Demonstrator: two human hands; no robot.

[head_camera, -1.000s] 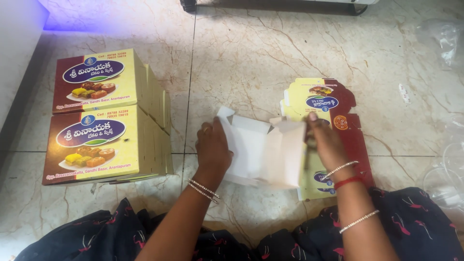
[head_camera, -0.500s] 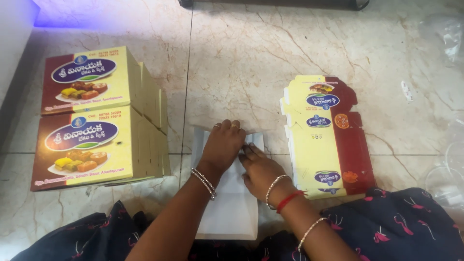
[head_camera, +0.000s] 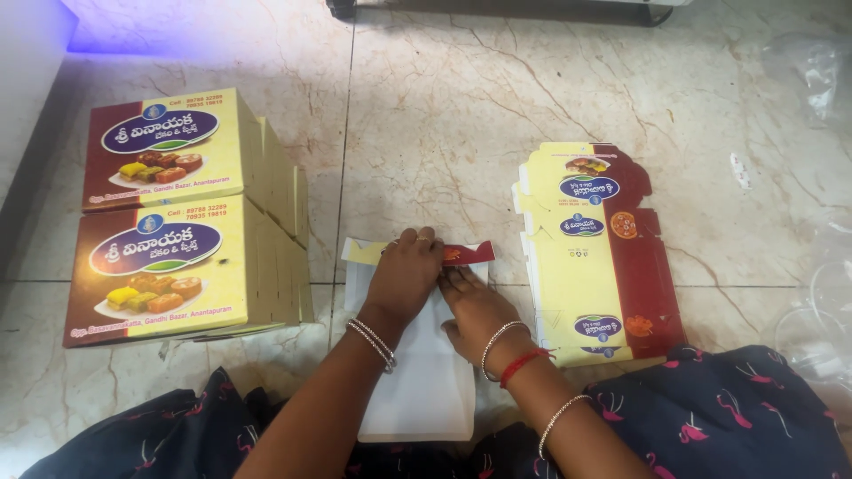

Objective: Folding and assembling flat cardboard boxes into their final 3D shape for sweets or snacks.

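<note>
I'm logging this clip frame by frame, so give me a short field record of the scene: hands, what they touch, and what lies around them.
left hand: left hand pressing palm-down on the far end of the flat white cardboard box blank
right hand: right hand flat on the same blank, beside the left
flap: yellow and maroon printed edge flap, folded at the blank's far end
right side: pile of flat yellow and maroon box blanks
left side: two stacks of folded yellow and maroon boxes
surface: beige marble floor

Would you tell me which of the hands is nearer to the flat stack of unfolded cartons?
Right. The right hand lies just beside the flat stack; the left hand presses the white carton farther away.
</note>
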